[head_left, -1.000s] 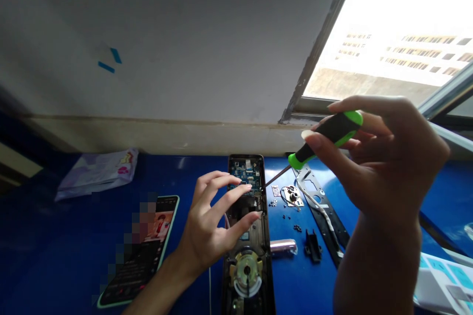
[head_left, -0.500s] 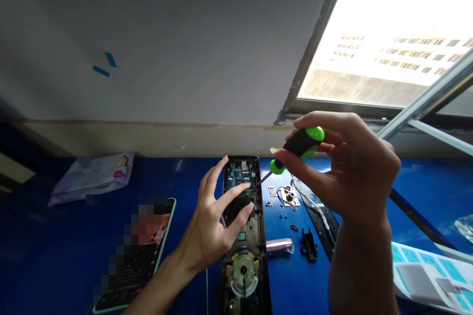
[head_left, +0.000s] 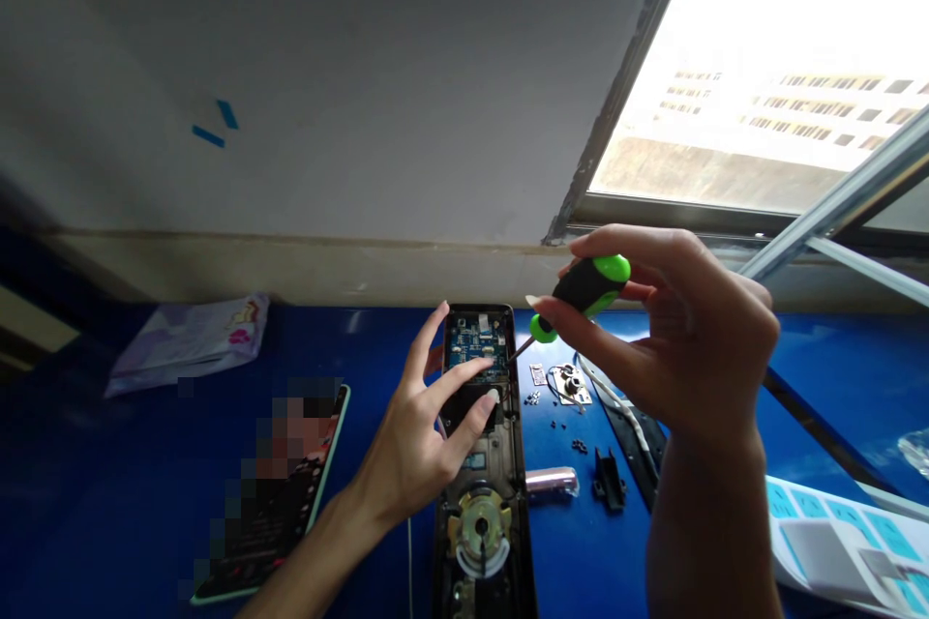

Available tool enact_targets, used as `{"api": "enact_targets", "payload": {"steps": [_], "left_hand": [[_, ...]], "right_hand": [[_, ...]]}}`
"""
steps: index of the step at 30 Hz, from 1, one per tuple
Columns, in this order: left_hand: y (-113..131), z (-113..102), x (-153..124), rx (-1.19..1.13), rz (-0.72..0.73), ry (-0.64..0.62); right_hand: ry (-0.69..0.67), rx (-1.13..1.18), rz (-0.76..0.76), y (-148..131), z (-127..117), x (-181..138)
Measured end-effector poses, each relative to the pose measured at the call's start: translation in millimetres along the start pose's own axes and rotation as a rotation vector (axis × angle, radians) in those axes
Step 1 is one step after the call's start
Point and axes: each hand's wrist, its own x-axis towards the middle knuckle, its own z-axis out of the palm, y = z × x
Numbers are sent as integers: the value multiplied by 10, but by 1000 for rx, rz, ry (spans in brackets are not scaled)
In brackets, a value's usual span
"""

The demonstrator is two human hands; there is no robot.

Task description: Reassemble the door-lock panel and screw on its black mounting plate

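A long dark device housing [head_left: 499, 464] lies lengthwise in front of me, its inside exposed. At its far end sits a blue circuit board [head_left: 471, 338]; nearer is a round brass-coloured part [head_left: 482, 524]. My left hand [head_left: 417, 435] rests over the housing with fingers spread, touching the board area and the black block [head_left: 459, 406] below it. Between thumb and fingers, my right hand [head_left: 682, 338] grips a black and green screwdriver [head_left: 591, 285]. The screwdriver slants down to the left, its tip at the board's right edge; exact contact is hard to see.
Right of the housing are small screws [head_left: 533, 398], a small camera-like module [head_left: 571, 384], a pink cylinder [head_left: 552, 483], a black bracket [head_left: 610, 481] and a dark panel with a white cable [head_left: 631, 416]. A phone [head_left: 290, 503] and plastic packet [head_left: 193, 338] lie left. Behind is a wall [head_left: 326, 116].
The view has shifted slightly. My right hand and the screwdriver have moved a little left and down relative to the wall; the left hand keeps nearly the same pose on the housing.
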Motion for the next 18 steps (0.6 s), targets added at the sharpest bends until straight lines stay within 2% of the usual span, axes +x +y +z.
{"api": "enact_targets", "payload": {"steps": [9,14,18], "left_hand": [[9,-5,-4,-23,-24,-8],[8,9,2,-66,-84,17],[14,7,36,-154,-123,-14]], "right_hand": [[-23,14,-20,-1,29,4],[-46,19,-101,32,39,8],[-101,153,-106,28,17,13]]}}
